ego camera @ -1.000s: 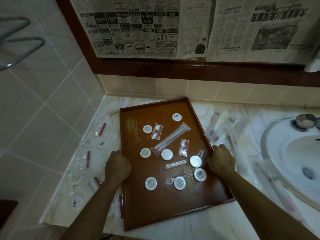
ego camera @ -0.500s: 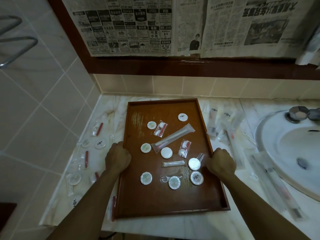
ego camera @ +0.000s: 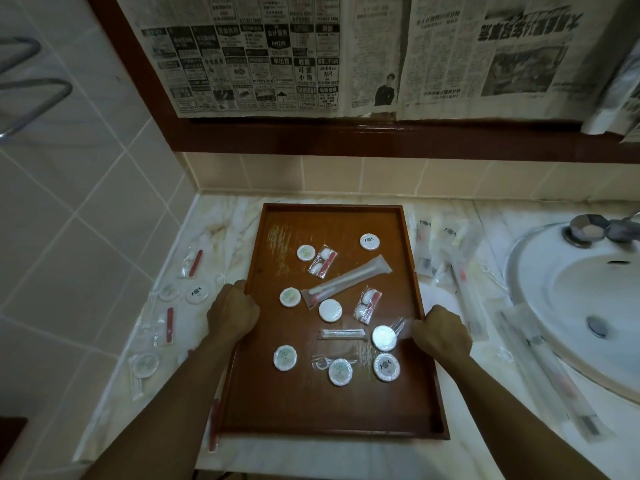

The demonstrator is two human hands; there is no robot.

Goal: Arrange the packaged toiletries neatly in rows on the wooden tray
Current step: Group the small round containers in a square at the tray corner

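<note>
A: Hands status?
B: Left hand (ego camera: 232, 311) grips the left rim of the wooden tray (ego camera: 332, 415), fingers clenched over the edge. Right hand (ego camera: 440, 332) does the same on the right rim, fingers curled round it.
A: Tray position?
B: Flat on the marble tabletop (ego camera: 221, 216), long axis running near to far, its edges roughly in line with the wall.
A: Contents?
B: Scattered, no rows. Round white packets (ego camera: 330, 310) spread across the middle and near-right. One long clear toothbrush packet (ego camera: 346, 283) lies diagonally at centre. Two small sachets with red parts (ego camera: 322, 260), one far-centre, one right of centre. A thin clear stick packet (ego camera: 343, 334) lies crosswise below them.
A: Off the tray?
B: More packets on the tabletop to the left (ego camera: 196, 294), including rounds and red-strip sachets. Long clear packets (ego camera: 460, 271) lie to the right, between the tray and the sink (ego camera: 540, 271).
A: Background?
B: Newspaper sheets (ego camera: 263, 53) hang on the far wall.
</note>
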